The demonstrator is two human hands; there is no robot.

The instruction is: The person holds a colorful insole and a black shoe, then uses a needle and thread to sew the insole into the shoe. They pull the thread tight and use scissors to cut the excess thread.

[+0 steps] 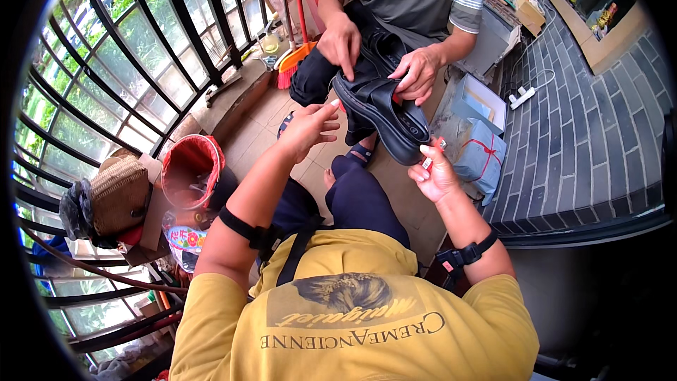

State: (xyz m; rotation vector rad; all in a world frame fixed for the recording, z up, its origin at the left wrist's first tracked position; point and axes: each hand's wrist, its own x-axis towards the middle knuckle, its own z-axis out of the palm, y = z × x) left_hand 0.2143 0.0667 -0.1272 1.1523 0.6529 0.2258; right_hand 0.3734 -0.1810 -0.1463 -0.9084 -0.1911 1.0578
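My left hand is raised with its fingers apart and nothing in it, left of a black leather shoe. In my right hand is a small red lighter, pinched between thumb and fingers beside the shoe's heel. The shoe has straps across its upper, a thick sole and an open back. A person facing me holds it by the side with one hand; their other hand points a finger at its toe. Behind it, a second black shoe rests against their lap.
At left, black metal railings run beside a waste bin with a red liner and a woven basket. An orange broom stands behind. Right are a pale blue box, a wrapped package and a grey brick wall.
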